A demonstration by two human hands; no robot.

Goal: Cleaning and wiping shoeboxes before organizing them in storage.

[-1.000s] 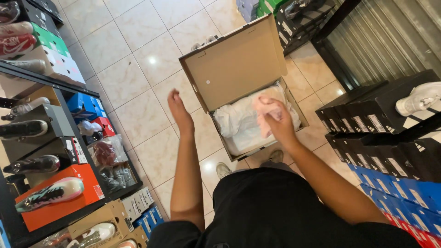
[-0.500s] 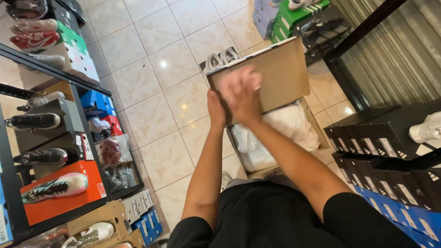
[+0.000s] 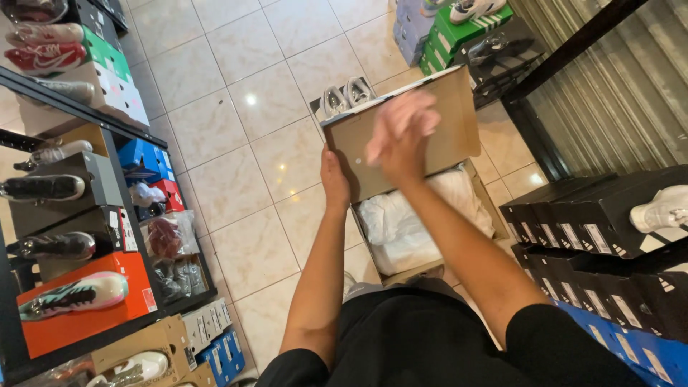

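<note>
While your left hand (image 3: 334,180) grips the cardboard lid's (image 3: 437,136) edge, fingers hidden behind it, your blurred right hand (image 3: 401,135) lies open on it; white paper (image 3: 408,226) covers the box's contents.

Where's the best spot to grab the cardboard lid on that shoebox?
Take the lid by its free edge, coming from the side: it is a thin flat flap, hinged at the box's far wall. The left hand grips one side edge; the right hand lies on its inner face.

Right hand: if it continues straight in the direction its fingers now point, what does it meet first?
The right hand already lies against the inside of the brown box lid, fingers pointing toward its upper edge. Beyond that edge probably come the grey shoes on the floor; depth is unclear.
</note>
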